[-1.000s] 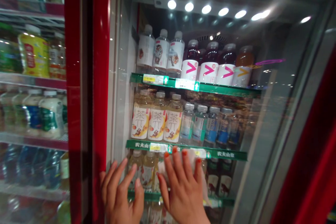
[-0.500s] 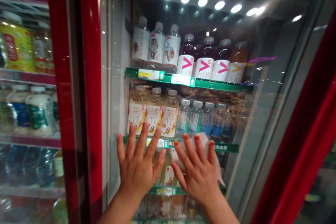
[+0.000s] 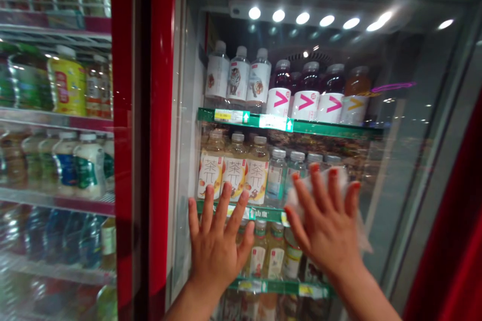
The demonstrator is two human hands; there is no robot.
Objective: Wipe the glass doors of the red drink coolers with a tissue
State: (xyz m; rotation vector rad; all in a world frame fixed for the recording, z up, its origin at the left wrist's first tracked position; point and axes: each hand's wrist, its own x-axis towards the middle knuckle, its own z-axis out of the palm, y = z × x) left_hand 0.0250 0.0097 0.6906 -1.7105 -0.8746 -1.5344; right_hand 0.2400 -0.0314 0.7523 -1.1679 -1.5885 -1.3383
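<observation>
Item: clear glass door of a red-framed drinks fridge (image 3: 406, 160), seen from the front, with both of the person's hands laid on it.

- Left hand (image 3: 216, 246): palm flat on the glass, low and left of centre. Grip apart, all fingers splayed and pointing up, holding nothing. The fingertips overlap the middle green shelf rail (image 3: 205, 206) behind the glass.
- Right hand (image 3: 326, 220): just beside the left one and slightly higher. Grip apart, fingers spread with orange-red painted nails, the palm pinning a crumpled white wipe (image 3: 363, 241) to the glass. It is probably paper, though the blur leaves the material unsure. The wipe shows above the fingertips and past the outer edge of the hand.

Behind the glass:
- Top shelf: clear bottles with white picture labels (image 3: 238, 80), then dark-juice bottles with white labels and pink chevrons (image 3: 306, 98).
- Middle shelf: amber tea bottles with pale labels (image 3: 234, 175).
- Strip of round white lights (image 3: 301, 17) along the top.

To the left: vertical red door frame (image 3: 161, 135) and a neighbouring fridge of mixed bottles (image 3: 85, 168).
</observation>
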